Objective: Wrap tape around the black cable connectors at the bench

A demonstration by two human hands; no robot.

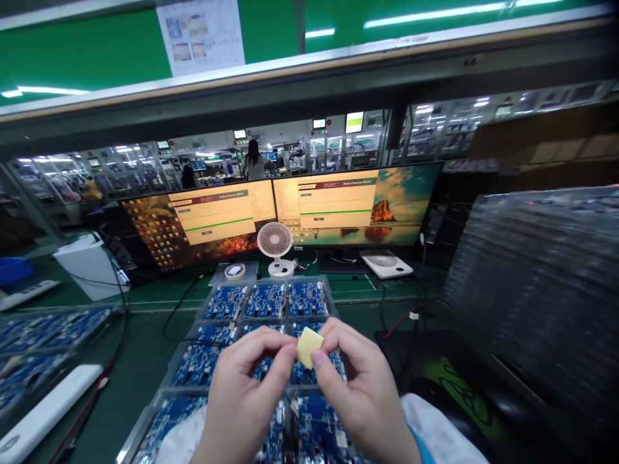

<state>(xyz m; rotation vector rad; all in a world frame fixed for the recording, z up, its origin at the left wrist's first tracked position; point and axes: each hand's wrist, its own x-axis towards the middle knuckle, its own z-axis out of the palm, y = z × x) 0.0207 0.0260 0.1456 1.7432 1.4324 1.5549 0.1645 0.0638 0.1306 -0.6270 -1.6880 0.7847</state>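
Green bench; hands pinch yellow square, perhaps adhesive pad.

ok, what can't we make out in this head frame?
- Yellow square: pinched between left hand and right hand; whether it is a pad, label or backing is too small to tell.
- Tray of blue circuit boards: near rows hidden by both hands, bottom edge cuts it off.
- Monitors: window text too small.
- Stack at right: blurred.
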